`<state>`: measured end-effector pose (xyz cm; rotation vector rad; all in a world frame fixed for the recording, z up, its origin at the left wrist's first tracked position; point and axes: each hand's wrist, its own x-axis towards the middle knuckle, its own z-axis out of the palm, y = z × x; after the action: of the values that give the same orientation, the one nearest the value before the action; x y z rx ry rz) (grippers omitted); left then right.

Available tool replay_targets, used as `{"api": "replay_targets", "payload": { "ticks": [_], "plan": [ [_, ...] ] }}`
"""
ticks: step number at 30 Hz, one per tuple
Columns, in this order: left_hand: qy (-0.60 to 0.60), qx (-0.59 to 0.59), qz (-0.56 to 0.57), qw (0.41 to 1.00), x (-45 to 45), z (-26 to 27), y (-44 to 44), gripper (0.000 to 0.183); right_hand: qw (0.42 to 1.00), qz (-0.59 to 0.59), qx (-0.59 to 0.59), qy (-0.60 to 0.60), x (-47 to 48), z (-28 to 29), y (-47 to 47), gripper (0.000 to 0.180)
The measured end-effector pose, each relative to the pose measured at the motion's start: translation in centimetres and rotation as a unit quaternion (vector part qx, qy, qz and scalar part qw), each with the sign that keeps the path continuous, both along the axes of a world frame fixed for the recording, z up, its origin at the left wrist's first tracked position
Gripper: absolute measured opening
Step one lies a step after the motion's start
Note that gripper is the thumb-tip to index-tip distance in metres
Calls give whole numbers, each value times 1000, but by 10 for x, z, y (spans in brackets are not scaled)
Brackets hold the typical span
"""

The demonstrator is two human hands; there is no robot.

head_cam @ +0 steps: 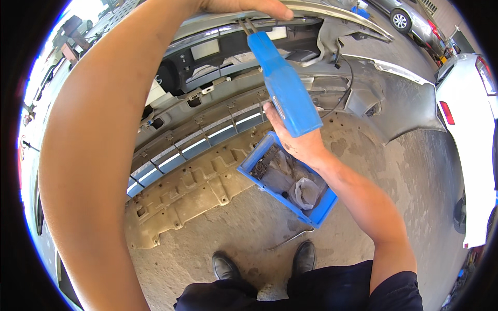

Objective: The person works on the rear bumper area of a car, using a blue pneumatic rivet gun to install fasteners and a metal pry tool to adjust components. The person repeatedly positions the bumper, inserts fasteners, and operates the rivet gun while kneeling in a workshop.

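My right hand (297, 144) grips a blue hand-held tool (290, 89), likely a plastic welder or hot stapler, whose body hides most of the fingers. Two metal prongs (248, 26) stick out of its far end and reach the upper edge of a car bumper cover (350, 29). My left hand (249, 6) lies along that edge at the top of the view, thumb or finger stretched out, partly cut off by the frame. Its exact hold cannot be made out. A dark cable (351, 77) curves beside the tool.
Below the bumper, a blue plastic crate (286, 206) holds plastic bags and small dark parts. A brown undertray panel (198, 194) lies on the floor at left. A thin metal rod (290, 238) is near my shoes. A white car (463, 155) stands at right, a silver car (418, 19) behind.
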<state>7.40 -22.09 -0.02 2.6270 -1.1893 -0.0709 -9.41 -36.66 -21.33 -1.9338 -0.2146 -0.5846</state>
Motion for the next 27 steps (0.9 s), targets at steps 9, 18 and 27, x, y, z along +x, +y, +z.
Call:
{"api": "replay_targets", "payload": {
  "ticks": [9,18,27],
  "plan": [
    [51,6,-4,999,1,5,-2,97,993,55,100,31,3,-2,0,23],
    [6,-1,8,1000,13,-3,-3,98,927,163,321,109,-3,5,-4,32],
    [66,-11,6,998,-3,2,0,96,970,94,208,90,-7,16,0,22]
  ]
}}
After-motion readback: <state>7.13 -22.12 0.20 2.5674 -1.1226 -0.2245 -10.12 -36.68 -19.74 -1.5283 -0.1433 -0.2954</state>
